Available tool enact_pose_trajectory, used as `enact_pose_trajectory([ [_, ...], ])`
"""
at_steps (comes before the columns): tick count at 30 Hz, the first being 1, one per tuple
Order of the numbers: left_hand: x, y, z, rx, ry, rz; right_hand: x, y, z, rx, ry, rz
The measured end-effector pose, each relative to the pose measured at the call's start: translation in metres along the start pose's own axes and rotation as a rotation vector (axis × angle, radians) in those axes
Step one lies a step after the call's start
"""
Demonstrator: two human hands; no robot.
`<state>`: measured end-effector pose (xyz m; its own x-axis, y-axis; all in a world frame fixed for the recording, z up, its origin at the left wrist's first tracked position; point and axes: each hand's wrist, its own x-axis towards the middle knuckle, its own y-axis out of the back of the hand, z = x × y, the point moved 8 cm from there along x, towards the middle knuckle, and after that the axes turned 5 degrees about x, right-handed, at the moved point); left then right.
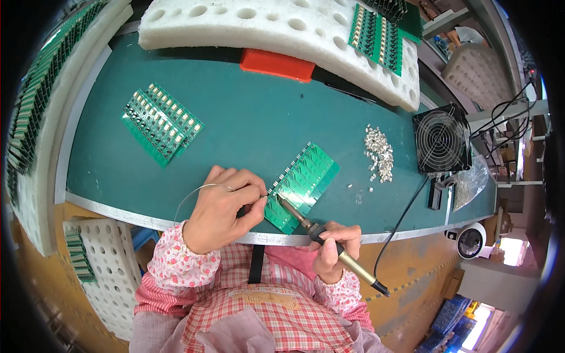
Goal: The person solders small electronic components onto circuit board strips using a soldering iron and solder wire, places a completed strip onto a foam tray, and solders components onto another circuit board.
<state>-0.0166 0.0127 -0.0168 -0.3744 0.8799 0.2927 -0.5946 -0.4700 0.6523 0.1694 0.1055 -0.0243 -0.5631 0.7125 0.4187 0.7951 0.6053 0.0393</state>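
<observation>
A green circuit board panel (pixel 306 179) lies at the near edge of the green mat, with small metal connectors along its left side. My right hand (pixel 335 250) grips a soldering iron (pixel 347 259), its tip touching down at the panel's left part. My left hand (pixel 226 200) pinches a thin solder wire (pixel 187 197) at the panel's left edge, close to the iron's tip. The wire loops back over that hand. Whether the solder meets the tip is too small to tell.
Two populated board panels (pixel 162 123) lie overlapping at left. A pile of small metal connectors (pixel 378 154) sits at right, beside a black fan (pixel 441 138). White foam blocks (pixel 276 26) with holes and a red object (pixel 276 65) line the back. The iron's cord (pixel 403 215) crosses the right side.
</observation>
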Motion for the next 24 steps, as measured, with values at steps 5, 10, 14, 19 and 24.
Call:
enact_pose_trajectory([
  [5, 0.0003, -0.002, 0.0013, 0.034, -0.029, -0.008, 0.0006, -0.0017, 0.0002, 0.003, -0.007, -0.027],
  [10, 0.0009, -0.004, 0.0027, 0.068, -0.043, 0.003, 0.0028, -0.0059, -0.0004, -0.02, 0.004, -0.068],
  [14, 0.0021, -0.0053, 0.0023, 0.086, -0.042, 0.001, 0.0031, -0.0052, -0.0006, -0.03, 0.001, -0.076],
  [19, 0.003, -0.0049, 0.0021, 0.08, -0.035, 0.001, 0.0041, -0.0059, -0.0009, -0.034, 0.001, -0.078],
  [24, 0.0036, -0.0054, 0.0028, 0.092, -0.052, 0.004, 0.0039, -0.0063, -0.0014, -0.055, 0.002, -0.08],
])
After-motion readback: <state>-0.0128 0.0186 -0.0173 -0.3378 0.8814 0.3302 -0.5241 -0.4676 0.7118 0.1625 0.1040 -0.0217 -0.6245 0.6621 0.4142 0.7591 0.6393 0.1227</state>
